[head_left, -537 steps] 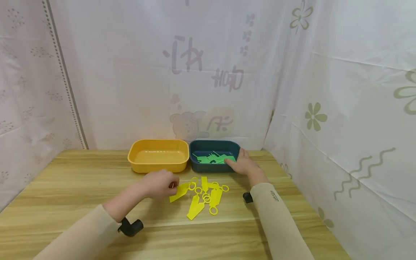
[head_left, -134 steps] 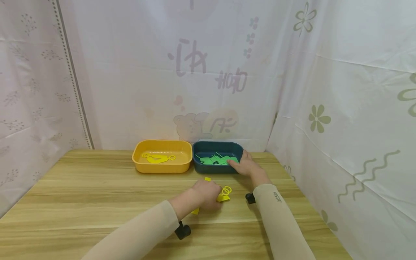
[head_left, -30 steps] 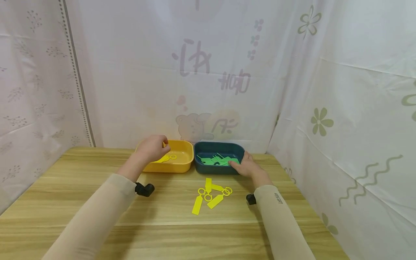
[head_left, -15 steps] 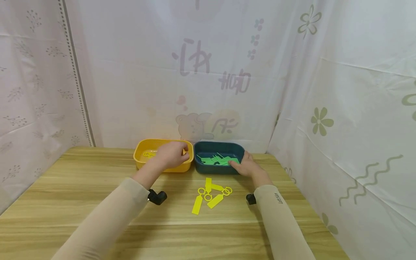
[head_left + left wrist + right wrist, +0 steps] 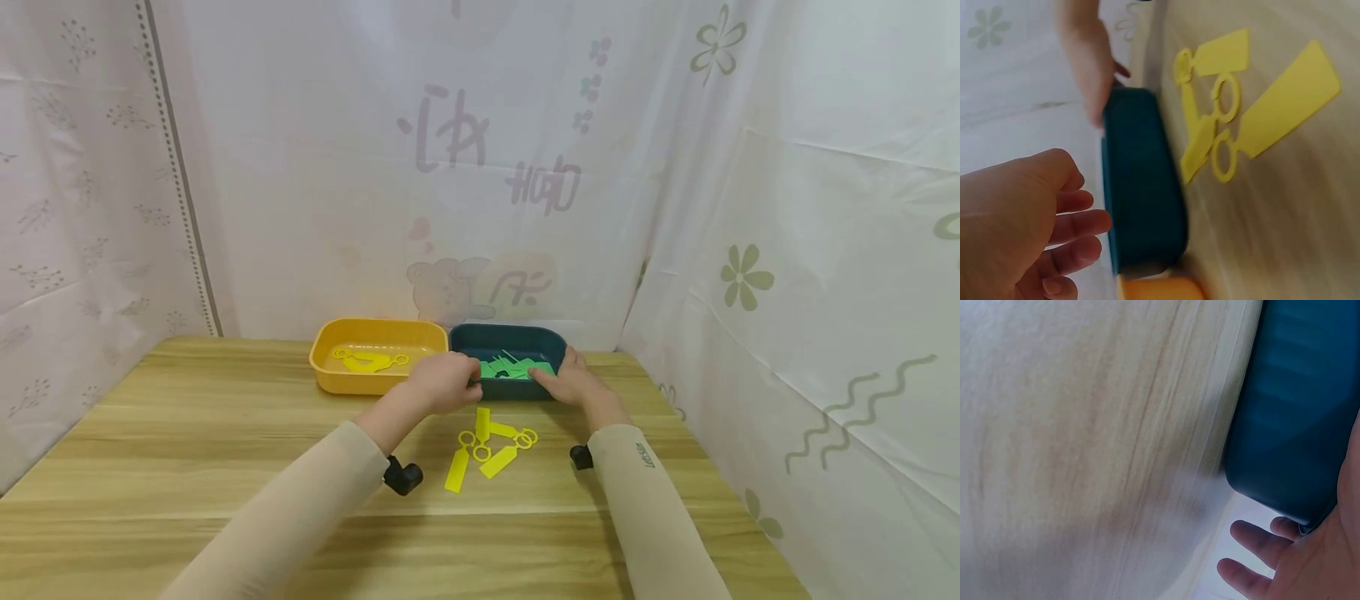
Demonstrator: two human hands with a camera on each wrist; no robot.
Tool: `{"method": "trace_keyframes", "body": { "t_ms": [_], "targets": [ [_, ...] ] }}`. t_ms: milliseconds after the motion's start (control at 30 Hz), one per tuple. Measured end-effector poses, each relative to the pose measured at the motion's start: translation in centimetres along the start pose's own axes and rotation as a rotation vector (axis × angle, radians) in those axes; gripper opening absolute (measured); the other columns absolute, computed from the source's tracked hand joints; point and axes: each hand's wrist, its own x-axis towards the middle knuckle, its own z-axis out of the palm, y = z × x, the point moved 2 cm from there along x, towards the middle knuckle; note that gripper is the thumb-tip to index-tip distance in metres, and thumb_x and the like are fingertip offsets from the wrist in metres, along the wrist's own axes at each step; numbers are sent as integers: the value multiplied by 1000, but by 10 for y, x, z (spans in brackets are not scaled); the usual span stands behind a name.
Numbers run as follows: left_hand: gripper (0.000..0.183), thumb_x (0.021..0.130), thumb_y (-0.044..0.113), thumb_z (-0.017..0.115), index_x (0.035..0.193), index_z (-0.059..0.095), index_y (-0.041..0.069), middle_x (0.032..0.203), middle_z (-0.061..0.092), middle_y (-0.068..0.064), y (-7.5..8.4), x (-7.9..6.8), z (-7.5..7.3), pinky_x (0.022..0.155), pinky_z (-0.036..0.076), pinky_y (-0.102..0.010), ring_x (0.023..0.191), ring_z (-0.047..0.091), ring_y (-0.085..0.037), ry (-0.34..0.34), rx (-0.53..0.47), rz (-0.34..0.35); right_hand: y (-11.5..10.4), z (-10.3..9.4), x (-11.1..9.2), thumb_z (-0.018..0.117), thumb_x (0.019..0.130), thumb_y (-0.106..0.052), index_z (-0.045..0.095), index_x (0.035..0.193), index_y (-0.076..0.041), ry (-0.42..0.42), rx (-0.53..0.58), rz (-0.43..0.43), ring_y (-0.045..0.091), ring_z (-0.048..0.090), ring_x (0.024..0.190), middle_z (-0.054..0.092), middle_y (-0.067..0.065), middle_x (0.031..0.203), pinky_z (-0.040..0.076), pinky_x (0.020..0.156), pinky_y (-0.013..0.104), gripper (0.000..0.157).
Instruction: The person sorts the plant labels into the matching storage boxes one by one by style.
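Observation:
My left hand (image 5: 444,383) hovers in front of the dark teal plastic bin (image 5: 517,389), its fingers loosely bent with nothing held, as the left wrist view confirms. Below it on the table lie several flat yellow tags with ring ends (image 5: 455,472), partly overlapping. More yellow tags (image 5: 367,363) rest inside the orange-yellow bin (image 5: 352,383). My right hand (image 5: 576,385) grips the teal bin at its right end, thumb over the rim and fingers outside. In the right wrist view, the fingertips (image 5: 1260,540) reach past the bin's corner. Green flat pieces (image 5: 534,365) lie within that bin.
Both bins stand side by side at the back of the wooden table (image 5: 225,467). A patterned white curtain (image 5: 315,167) hangs behind and on both sides. Black camera mounts (image 5: 403,477) sit at the wrists.
Over the longer span, yellow tags have gone from the table into the orange-yellow bin, empty at first. In the last second my left hand moved right from that bin; my right hand stayed put.

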Motion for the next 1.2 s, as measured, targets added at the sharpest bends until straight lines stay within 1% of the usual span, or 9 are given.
{"method": "trace_keyframes", "body": {
  "t_ms": [133,333,533,667,800,900,1033,1200],
  "targets": [
    [18,106,34,72,109,76,17,94,73,4,7,3,12,73,57,-32,81,63,-15,-53,11,-17,-1,-1,1,43,106,-76,-13,170,10,0,-8,-6,60,26,161,-8,36,179,26,131,69,121],
    [20,105,36,71,106,76,17,91,72,4,18,3,26,74,56,-35,79,63,-17,-117,29,-33,1,0,2,43,106,-76,-13,170,9,0,-3,-5,59,24,163,-9,36,180,25,132,69,120],
    [33,102,47,75,117,78,17,95,74,4,25,5,41,75,56,-36,82,63,-18,-178,63,-68,1,1,2,44,105,-77,-13,170,9,7,1,-1,60,25,162,-8,35,180,25,132,69,122],
    [39,99,53,78,116,78,18,93,70,3,27,5,52,75,53,-35,83,62,-19,-191,71,-70,1,0,1,44,106,-76,-12,169,12,7,-4,-7,60,23,162,-8,37,179,26,132,68,121],
    [39,98,53,80,113,78,17,93,68,1,30,5,60,72,52,-36,81,61,-19,-192,97,-59,1,1,1,44,106,-74,-12,169,12,8,0,-11,59,22,163,-8,37,179,25,133,67,120],
    [36,99,49,80,114,78,16,95,67,1,33,4,62,70,52,-35,80,61,-19,-189,113,-51,1,1,0,44,106,-74,-13,169,12,7,5,-10,59,21,164,-8,37,179,24,133,67,121],
    [31,99,44,80,113,77,16,92,66,1,36,3,61,68,51,-35,78,61,-19,-190,106,-42,1,1,0,44,106,-74,-14,168,13,4,11,-16,59,19,164,-9,38,179,23,133,67,121],
    [28,99,42,79,112,77,16,91,65,2,36,2,61,68,50,-34,78,59,-18,-186,125,-29,1,1,1,44,106,-74,-13,169,12,6,14,-17,59,19,164,-8,38,179,23,133,68,121]
  ]
}}
